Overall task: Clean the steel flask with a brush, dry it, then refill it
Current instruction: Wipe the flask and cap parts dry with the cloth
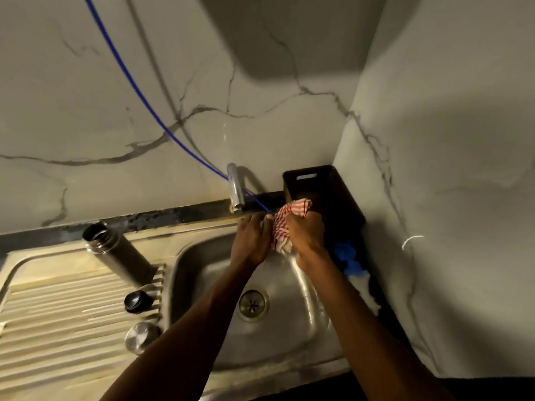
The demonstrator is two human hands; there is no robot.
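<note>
Steel sink (202,256) basin bare; open flask (118,253) on drainboard (58,314).

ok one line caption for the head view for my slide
Both hands bunch a red checked cloth over the steel sink; open steel flask stands aside.

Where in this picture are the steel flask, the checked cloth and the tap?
steel flask (121,253), head view, on the side of its body.
checked cloth (285,224), head view, on the bunched middle between the hands.
tap (236,188), head view, on its upright spout.
</note>
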